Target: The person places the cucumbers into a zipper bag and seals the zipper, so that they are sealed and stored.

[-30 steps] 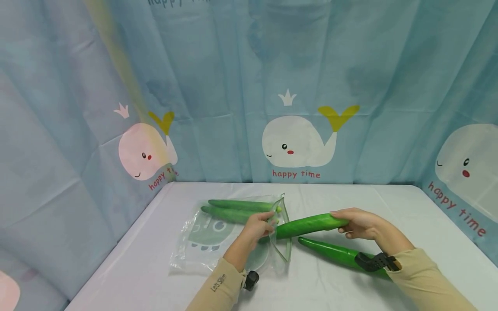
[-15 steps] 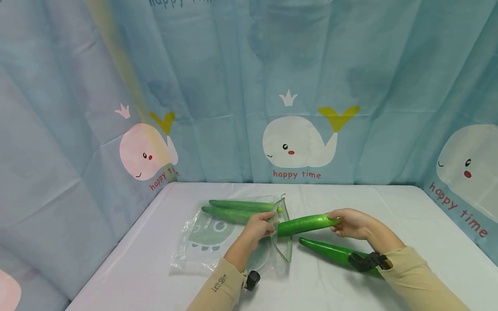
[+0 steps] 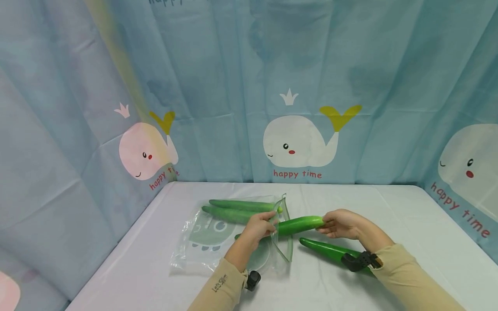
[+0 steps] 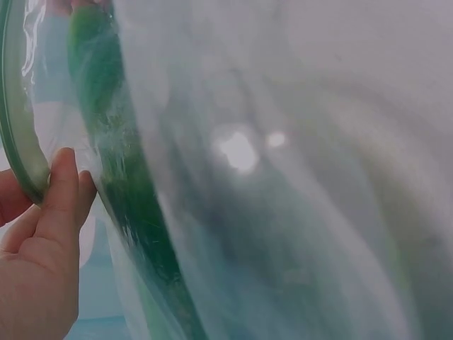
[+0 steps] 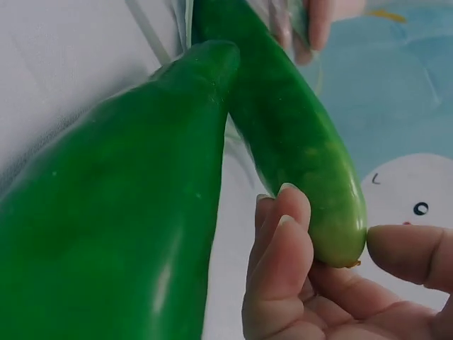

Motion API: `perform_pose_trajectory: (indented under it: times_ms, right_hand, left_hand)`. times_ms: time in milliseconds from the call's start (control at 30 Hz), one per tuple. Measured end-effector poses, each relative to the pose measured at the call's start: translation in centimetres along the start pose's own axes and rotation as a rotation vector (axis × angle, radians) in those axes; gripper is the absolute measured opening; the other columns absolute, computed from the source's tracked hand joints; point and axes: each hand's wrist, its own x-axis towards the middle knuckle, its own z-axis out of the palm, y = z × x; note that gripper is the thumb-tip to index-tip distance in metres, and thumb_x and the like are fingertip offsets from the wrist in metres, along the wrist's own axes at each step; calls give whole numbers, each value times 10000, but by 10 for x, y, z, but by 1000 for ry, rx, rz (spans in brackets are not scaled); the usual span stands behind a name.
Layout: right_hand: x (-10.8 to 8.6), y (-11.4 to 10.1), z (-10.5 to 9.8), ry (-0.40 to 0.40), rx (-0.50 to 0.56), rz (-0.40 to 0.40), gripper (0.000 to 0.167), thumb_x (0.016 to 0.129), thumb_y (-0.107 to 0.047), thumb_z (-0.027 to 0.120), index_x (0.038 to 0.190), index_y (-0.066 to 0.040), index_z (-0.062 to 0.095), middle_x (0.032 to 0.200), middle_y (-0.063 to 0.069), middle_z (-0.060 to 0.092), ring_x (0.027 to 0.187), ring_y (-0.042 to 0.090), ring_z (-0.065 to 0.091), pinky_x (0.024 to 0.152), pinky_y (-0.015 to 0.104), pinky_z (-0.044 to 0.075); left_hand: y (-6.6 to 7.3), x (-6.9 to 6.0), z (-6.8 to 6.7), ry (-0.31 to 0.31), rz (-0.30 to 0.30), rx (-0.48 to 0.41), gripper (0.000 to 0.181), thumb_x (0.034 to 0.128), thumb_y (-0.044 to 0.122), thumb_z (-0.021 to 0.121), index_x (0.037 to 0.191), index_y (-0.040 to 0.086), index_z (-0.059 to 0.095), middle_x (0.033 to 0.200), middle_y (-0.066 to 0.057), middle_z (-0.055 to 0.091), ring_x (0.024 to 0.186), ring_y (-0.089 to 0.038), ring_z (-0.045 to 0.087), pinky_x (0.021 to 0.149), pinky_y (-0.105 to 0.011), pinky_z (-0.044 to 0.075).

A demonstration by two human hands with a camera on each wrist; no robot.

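Observation:
A clear plastic bag with a green-edged mouth (image 3: 288, 242) lies on the table, two cucumbers (image 3: 233, 214) inside it. My left hand (image 3: 257, 226) pinches the mouth's edge between thumb and fingers, as the left wrist view shows with the green rim (image 4: 21, 156). My right hand (image 3: 342, 223) holds a third cucumber (image 3: 299, 224) by its pale end, thumb on one side and fingers on the other. That cucumber passes through the mouth, its far part inside the bag. Another cucumber (image 3: 327, 249) lies on the table under my right wrist, large in the right wrist view (image 5: 127, 205).
A white cloth covers the table (image 3: 128, 259). Behind it hangs a blue curtain (image 3: 218, 147) printed with whales. A black wrist camera (image 3: 253, 280) sits by my left sleeve, and another (image 3: 359, 261) is strapped at the right, over the loose cucumber.
My right hand has moved left, sliding the held cucumber further into the bag. My left hand stays at the bag's mouth. The other cucumbers have not moved.

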Motion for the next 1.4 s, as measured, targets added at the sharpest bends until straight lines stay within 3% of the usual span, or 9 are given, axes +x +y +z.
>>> perform_pose_trajectory:
  times_ms: [233,467,700,900,1133,1400]
  right_hand:
    - [5,-3,9,8,-104,20,304,981,-135,478,1181,73,573,973,99,674,826,173,627,710,302,488]
    - [12,1,21,104,-223,37,279,966,-128,504,1109,70,640,995,135,717,800,189,643,688,338,500]
    - [19,0,32,137,-304,57,239,958,-112,545,1048,64,679,850,69,721,733,158,648,669,342,493]
    - [25,-3,41,172,-358,76,264,928,-68,575,1110,100,666,769,56,704,721,164,649,694,400,463]
    - [31,-7,52,177,-442,87,338,929,-52,592,1230,100,611,842,67,731,750,168,653,676,407,431]
    - [36,-10,62,162,-549,94,262,929,-45,587,1164,22,684,904,43,709,791,206,585,636,353,399]
  left_hand:
    - [-1,-1,-1,-4,7,3,541,889,-108,543,1419,-34,462,1474,-245,394,1311,-337,457,784,-326,483]
    - [-2,0,0,-5,17,-4,541,885,-110,546,1415,-34,468,1462,-248,410,1308,-338,461,782,-328,478]
    - [-2,0,1,-2,10,-16,550,877,-121,545,1414,-28,472,1454,-250,420,1299,-339,470,746,-309,473]
    - [-2,-1,1,2,13,-5,553,873,-117,555,1413,-23,478,1452,-245,425,1299,-339,470,774,-315,481]
    - [-2,0,2,9,6,-11,549,879,-119,552,1414,-22,476,1448,-251,426,1292,-339,477,769,-314,490]
    - [-2,1,3,27,-5,-22,548,868,-132,554,1401,-26,491,1455,-255,414,1287,-334,484,754,-302,494]
